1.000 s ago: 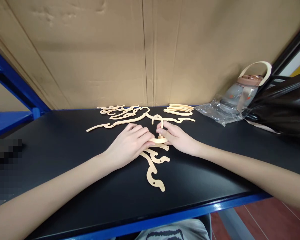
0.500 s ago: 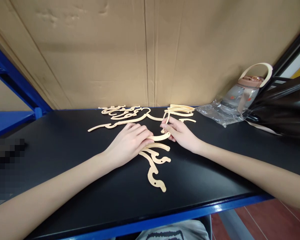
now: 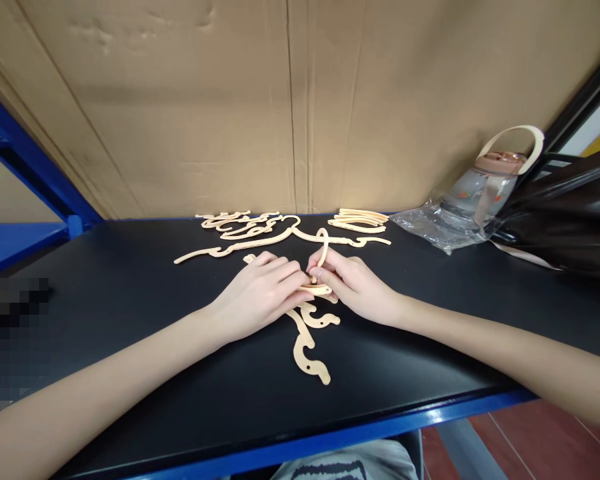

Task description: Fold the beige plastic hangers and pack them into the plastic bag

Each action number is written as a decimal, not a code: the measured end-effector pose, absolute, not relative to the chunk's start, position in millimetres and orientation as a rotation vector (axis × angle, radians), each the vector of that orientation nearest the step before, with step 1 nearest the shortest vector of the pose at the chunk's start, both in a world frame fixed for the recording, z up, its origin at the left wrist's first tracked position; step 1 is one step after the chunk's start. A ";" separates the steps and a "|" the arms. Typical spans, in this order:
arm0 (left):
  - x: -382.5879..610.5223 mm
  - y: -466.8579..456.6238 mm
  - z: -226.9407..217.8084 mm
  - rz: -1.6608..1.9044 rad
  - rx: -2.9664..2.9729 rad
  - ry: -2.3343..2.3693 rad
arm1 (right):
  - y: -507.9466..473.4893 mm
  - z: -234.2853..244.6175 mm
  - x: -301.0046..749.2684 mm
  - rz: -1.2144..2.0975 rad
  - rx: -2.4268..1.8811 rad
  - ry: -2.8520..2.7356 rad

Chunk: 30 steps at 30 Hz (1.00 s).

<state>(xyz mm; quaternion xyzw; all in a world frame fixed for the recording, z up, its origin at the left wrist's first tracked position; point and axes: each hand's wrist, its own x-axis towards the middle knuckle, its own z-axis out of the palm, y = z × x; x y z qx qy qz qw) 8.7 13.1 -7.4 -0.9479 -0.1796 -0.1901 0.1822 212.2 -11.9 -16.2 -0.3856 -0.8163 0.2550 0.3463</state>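
My left hand is closed around a cream hanger arm, whose holed end sticks out to the right. Between the fingertips of my right hand is a curved hanger hook, its base touching or close to that holed end; my fingers partly hide the contact. Beneath and in front of my left hand lie more hanger arms, one with a notched, bird-like end. Behind my hands an assembled hanger rests on the black table, arms spread and hook toward the back.
Loose notched hanger pieces lie at the back left, a stack of curved pieces at the back right. A clear water bottle, a plastic bag and a dark shiny bag stand on the right. Cardboard walls the back.
My right hand has moved left and nearer, bringing the hook down to the holed end of the hanger arm. The held arm has shifted slightly nearer me.
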 end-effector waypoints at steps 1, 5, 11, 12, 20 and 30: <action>8.7 12.8 -7.3 -0.542 -2.672 -0.499 | -11.6 -16.4 212.2 0.659 -1.000 -2.119; 9.5 11.6 -7.7 -0.599 -2.649 -0.461 | -8.7 -18.4 212.9 0.649 -1.025 -2.107; 7.5 11.7 -13.4 -0.699 -2.676 -0.637 | -4.6 -22.2 216.0 0.677 -1.032 -1.980; 6.8 12.2 -14.6 -0.700 -2.681 -0.666 | -4.0 -22.5 216.3 0.672 -1.024 -1.961; 6.9 13.7 -15.0 -0.732 -2.630 -0.671 | -1.3 -21.6 215.5 0.733 -0.972 -1.849; 7.5 12.4 -11.7 -0.624 -2.587 -0.874 | 4.8 -23.3 217.9 0.788 -1.006 -1.818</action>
